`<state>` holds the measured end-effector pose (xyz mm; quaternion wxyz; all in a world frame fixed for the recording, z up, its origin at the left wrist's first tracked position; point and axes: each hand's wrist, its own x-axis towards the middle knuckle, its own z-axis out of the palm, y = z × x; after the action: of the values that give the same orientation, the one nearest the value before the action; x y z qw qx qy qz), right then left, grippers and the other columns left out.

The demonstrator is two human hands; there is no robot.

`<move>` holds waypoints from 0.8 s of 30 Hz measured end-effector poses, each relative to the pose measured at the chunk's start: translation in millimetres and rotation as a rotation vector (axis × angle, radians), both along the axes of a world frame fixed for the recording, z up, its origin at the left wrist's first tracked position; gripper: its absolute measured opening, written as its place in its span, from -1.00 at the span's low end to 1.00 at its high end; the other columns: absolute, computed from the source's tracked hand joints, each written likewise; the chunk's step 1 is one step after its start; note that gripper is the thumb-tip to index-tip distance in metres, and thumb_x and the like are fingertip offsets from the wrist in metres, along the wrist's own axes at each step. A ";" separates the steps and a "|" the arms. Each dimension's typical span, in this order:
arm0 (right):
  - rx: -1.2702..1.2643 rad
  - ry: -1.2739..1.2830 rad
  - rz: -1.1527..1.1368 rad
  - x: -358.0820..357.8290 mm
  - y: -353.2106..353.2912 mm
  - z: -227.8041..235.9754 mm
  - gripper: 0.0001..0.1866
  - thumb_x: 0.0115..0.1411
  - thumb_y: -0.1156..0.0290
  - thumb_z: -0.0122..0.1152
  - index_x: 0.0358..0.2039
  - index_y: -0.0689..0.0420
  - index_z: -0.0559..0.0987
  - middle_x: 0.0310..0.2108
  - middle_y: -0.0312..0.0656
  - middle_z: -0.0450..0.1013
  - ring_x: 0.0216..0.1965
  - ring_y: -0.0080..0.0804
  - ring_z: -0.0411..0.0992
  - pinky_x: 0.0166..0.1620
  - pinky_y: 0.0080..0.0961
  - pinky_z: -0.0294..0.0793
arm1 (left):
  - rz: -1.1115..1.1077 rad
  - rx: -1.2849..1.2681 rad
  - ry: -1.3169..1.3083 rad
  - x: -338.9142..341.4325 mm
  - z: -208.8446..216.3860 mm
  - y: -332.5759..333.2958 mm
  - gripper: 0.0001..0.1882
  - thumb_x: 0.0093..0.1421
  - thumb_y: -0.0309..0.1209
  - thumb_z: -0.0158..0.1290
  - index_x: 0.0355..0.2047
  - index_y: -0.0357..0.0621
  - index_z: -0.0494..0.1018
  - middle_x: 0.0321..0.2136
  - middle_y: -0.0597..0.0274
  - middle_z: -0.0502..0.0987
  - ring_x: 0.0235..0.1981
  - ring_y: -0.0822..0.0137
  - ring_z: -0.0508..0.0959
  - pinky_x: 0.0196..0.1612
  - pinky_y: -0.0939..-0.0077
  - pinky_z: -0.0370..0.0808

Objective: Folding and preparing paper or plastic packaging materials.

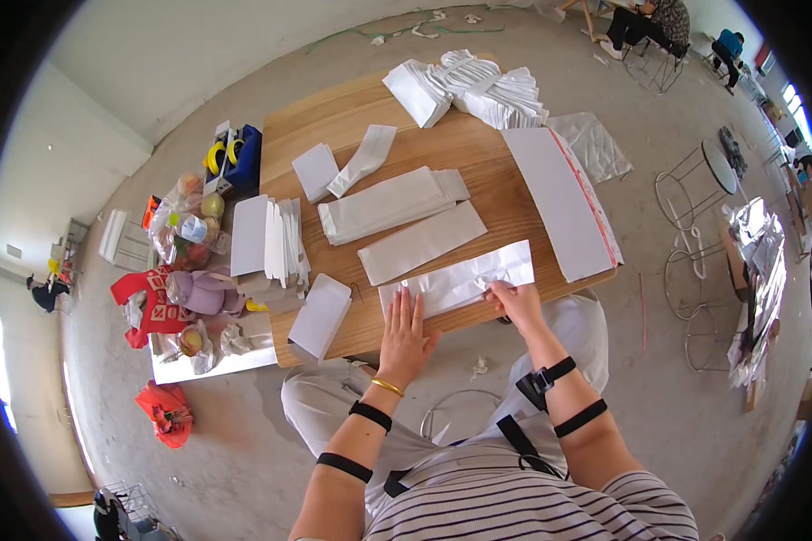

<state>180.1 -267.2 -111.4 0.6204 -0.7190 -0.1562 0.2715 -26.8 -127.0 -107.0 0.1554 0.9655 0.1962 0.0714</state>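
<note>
A long, glossy white paper sleeve (465, 278) lies along the near edge of the wooden table (334, 316). My left hand (405, 335) rests flat on its left end, fingers stretched out. At the sleeve's right part, my right hand (517, 303) pinches the paper between thumb and fingers; its exact grip is partly hidden. Just beyond lies a flat white sleeve (424, 243), and behind that a stack of similar sleeves (383, 206). A white folded card (320, 316) sits left of my left hand, overhanging the table edge.
Bundled white sleeves (469, 88) fill the far edge. A long white box (564, 203) lies at the right. Upright white cards (266, 242), a blue tape dispenser (241, 162) and bagged fruit (189, 212) stand left. Metal-framed stools (695, 185) are on the floor at right.
</note>
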 end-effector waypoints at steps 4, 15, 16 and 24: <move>-0.337 0.191 0.050 10.7 -20.9 14.4 -0.60 0.36 0.16 0.05 -0.29 0.32 0.55 -0.66 -0.19 0.53 -0.74 -0.52 0.43 -0.65 -0.55 0.38 | 0.014 0.045 0.033 3.7 -0.6 -4.6 -0.12 0.28 -0.06 0.01 0.40 -0.28 -0.12 0.39 -0.31 -0.12 0.42 -0.20 -0.10 0.43 -0.01 -0.11; -0.439 -1.125 0.665 -60.3 45.1 10.0 -0.24 0.29 -0.09 -0.02 0.39 0.01 0.13 0.44 -0.18 -0.04 0.46 -0.19 -0.15 0.44 -0.03 -0.21 | 0.040 0.062 0.046 3.1 -1.8 -5.4 -0.09 0.24 0.00 0.04 0.42 -0.19 -0.09 0.40 -0.25 -0.11 0.43 -0.17 -0.09 0.44 0.01 -0.12; -0.436 -1.127 0.668 -59.0 44.9 6.0 -0.24 0.29 -0.09 -0.02 0.39 0.01 0.13 0.44 -0.18 -0.04 0.46 -0.19 -0.15 0.44 -0.03 -0.21 | 0.045 0.063 0.046 3.6 -0.6 -5.2 -0.09 0.24 0.00 0.04 0.42 -0.19 -0.09 0.40 -0.25 -0.11 0.43 -0.17 -0.09 0.44 0.01 -0.12; -0.485 -1.241 0.655 -60.9 44.1 0.9 -0.21 0.26 -0.14 0.01 0.40 -0.04 0.12 0.43 -0.15 -0.02 0.45 -0.15 -0.10 0.43 -0.03 -0.17 | 0.184 0.088 0.174 2.0 5.2 -10.7 0.08 0.06 -0.02 0.23 0.41 -0.22 -0.12 0.40 -0.23 -0.14 0.44 -0.13 -0.15 0.45 0.05 -0.18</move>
<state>119.2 -223.1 -110.5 0.1290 -0.7737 -0.6202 0.0132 -24.9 -137.7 -101.8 0.0884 0.9518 0.2934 0.0101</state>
